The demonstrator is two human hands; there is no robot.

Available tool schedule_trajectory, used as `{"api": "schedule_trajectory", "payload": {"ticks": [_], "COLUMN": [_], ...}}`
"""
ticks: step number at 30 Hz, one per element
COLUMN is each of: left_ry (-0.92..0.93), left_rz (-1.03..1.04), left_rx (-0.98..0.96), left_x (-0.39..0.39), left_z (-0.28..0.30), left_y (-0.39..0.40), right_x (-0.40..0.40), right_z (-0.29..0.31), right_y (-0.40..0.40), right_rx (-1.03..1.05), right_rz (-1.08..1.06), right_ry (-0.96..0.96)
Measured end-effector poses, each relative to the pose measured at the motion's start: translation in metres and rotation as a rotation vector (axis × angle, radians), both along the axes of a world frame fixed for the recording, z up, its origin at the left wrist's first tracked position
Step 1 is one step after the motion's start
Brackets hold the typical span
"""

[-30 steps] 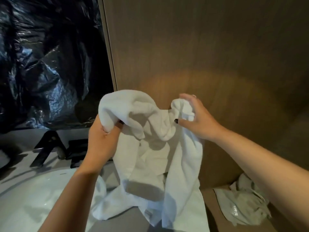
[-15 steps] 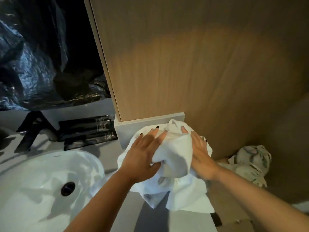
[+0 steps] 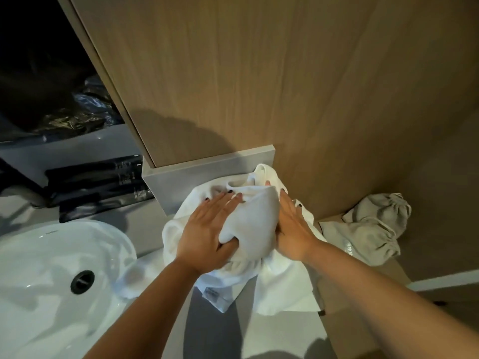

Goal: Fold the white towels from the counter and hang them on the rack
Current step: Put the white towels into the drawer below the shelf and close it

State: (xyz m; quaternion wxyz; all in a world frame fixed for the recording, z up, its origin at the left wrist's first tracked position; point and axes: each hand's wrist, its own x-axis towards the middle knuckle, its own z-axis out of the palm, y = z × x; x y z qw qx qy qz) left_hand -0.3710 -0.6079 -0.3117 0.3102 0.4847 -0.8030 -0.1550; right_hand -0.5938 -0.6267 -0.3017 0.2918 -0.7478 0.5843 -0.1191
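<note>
White towel (image 3: 248, 224), soft and bunched, lies on the grey counter (image 3: 217, 330) with its corner draping off the near edge; our left hand (image 3: 207, 234) presses it flat-fingered, thumb tucked under a fold, our right hand (image 3: 293, 229) flat against its side. Smooth sink (image 3: 51, 281) is left, wood panel (image 3: 259, 86) behind.

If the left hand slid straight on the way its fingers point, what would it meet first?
The left hand lies flat on the towel, fingers pointing up and right. Going on, it would probably first meet the towel's bunched fold, then the grey ledge behind; depth is unclear.
</note>
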Motion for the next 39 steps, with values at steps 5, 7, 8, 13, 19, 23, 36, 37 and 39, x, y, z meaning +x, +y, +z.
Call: {"api": "schedule_trajectory", "payload": {"ticks": [5,7,8,13,19,23,36,37,39], "left_ry": [-0.039,-0.062,-0.078,0.062,0.273,0.276,0.073,0.056,0.028], "left_rz": [0.022,0.040,0.067,0.383,0.578,0.643,0.407,0.374,0.301], "left_rx": [0.048,0.097,0.121,0.202,0.124,0.101,0.260,0.278,0.304], "left_x": [-0.004,-0.004,-0.005,-0.034,-0.102,-0.170,-0.311,-0.315,-0.322], "left_z": [0.020,0.029,0.034,0.059,0.071,0.076,0.057,0.053,0.042], "left_y": [0.008,0.012,0.014,0.049,0.124,0.181,0.246,0.246,0.247], "right_x": [-0.015,-0.028,-0.036,-0.060,-0.117,-0.164,-0.306,-0.313,-0.322], "right_z": [0.018,0.015,0.011,0.037,0.056,0.065,0.040,0.033,0.018], "right_y": [0.005,0.007,0.009,0.040,0.084,0.123,0.202,0.205,0.213], "right_rx": [0.011,-0.071,-0.083,-0.122,-0.109,-0.132,-0.132,-0.126,-0.112], "right_rz": [0.001,0.008,0.027,0.095,0.173,0.253,0.259,0.241,0.197], "right_ry": [-0.202,-0.234,-0.224,-0.179,-0.096,-0.080,0.019,0.039,0.071]}}
